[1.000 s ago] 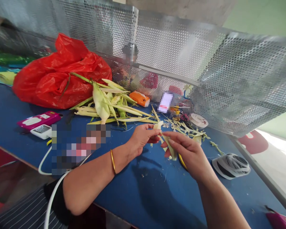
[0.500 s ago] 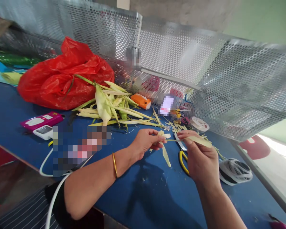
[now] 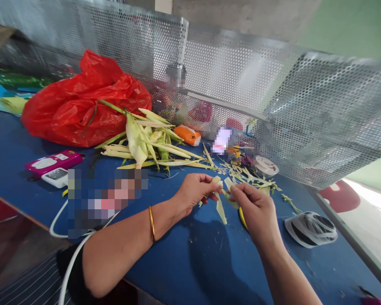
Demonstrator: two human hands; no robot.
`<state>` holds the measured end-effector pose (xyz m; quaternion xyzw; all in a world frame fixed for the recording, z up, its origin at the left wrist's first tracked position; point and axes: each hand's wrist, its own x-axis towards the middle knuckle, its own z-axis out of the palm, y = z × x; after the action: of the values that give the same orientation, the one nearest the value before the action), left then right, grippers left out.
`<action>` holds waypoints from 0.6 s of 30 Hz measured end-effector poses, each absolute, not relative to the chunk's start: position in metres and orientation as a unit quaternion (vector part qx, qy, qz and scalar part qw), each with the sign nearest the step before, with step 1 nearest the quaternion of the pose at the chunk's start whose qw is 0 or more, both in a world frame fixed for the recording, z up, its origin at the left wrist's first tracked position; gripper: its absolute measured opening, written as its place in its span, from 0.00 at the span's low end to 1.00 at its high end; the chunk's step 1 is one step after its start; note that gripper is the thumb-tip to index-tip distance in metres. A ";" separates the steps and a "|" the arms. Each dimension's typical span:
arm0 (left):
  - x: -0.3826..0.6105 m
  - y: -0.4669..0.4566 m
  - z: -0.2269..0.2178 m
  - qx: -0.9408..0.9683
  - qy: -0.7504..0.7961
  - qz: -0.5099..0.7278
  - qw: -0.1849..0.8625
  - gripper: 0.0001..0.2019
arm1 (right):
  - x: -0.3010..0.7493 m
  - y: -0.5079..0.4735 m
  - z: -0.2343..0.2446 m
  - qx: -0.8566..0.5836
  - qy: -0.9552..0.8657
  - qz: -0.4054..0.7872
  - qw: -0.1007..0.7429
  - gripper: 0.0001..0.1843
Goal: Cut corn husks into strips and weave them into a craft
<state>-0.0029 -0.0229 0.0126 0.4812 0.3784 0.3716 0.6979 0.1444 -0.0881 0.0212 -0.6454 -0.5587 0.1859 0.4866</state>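
My left hand (image 3: 200,191) is closed in a pinch on pale green corn husk strips (image 3: 221,210), one of which dangles below the fingers. Close beside it, my right hand (image 3: 253,202) pinches another piece of corn husk (image 3: 228,184) between thumb and fingers. The two pieces are nearly together at the fingertips; whether they touch I cannot tell. Under the right hand shows part of a yellow scissors handle (image 3: 243,218); the rest is hidden. Husk scraps (image 3: 241,173) lie scattered just behind the hands.
A pile of corn husks (image 3: 136,142) lies before a red plastic bag (image 3: 85,106). An orange tissue pack (image 3: 187,135), a lit phone (image 3: 221,140) and a tape roll (image 3: 266,165) stand along the perforated metal screen (image 3: 228,72). A white-and-black spool (image 3: 311,228) sits right; a white cable (image 3: 71,267) crosses left.
My right hand has moved left and closer to my left hand. The thin strip stretched between the hands is gone from there; the right hand now holds a broader husk piece upright.
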 end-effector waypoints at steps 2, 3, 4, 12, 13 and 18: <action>-0.003 -0.023 0.013 0.485 0.381 0.371 0.694 0.03 | 0.146 -0.087 0.020 -0.647 -0.566 0.198 0.471 0.15; -0.002 -0.023 0.014 0.488 0.383 0.371 0.691 0.03 | 0.146 -0.087 0.020 -0.644 -0.571 0.201 0.467 0.16; -0.002 -0.024 0.014 0.492 0.386 0.371 0.687 0.03 | 0.145 -0.087 0.020 -0.643 -0.575 0.200 0.465 0.16; 0.000 -0.026 0.014 0.528 0.387 0.368 0.661 0.02 | 0.140 -0.090 0.018 -0.673 -0.609 0.107 0.406 0.15; 0.000 -0.026 0.013 0.530 0.385 0.368 0.659 0.02 | 0.140 -0.090 0.018 -0.673 -0.615 0.096 0.400 0.15; 0.000 -0.026 0.010 0.556 0.381 0.365 0.642 0.02 | 0.140 -0.090 0.017 -0.664 -0.640 0.034 0.385 0.14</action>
<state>0.0002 -0.0258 0.0102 0.5556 0.3810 0.3652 0.6425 0.1403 -0.0898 0.0172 -0.6638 -0.6402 0.0338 0.3853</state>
